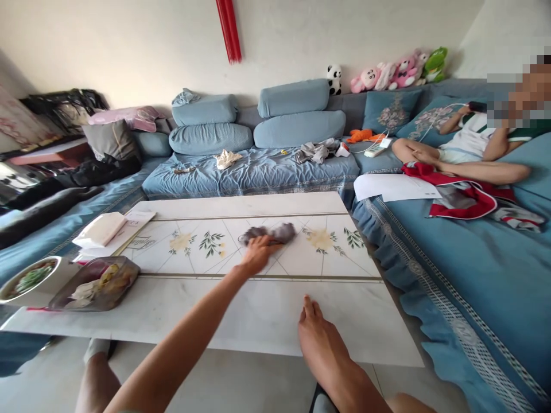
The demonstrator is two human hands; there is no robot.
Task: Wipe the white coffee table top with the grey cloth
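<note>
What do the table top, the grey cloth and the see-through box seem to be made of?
Table top: smooth, faintly glossy, perhaps stone or printed glass, with faint marbling. Grey cloth: probably soft, matt fabric, since it bunches up. See-through box: likely smooth plastic, though glass is possible; its contents show through.

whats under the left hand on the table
Under the left hand is a bunched grey cloth, showing on both sides of it, on the white table. The part of the table beneath the cloth is covered, so its pattern there can't be seen.
</note>
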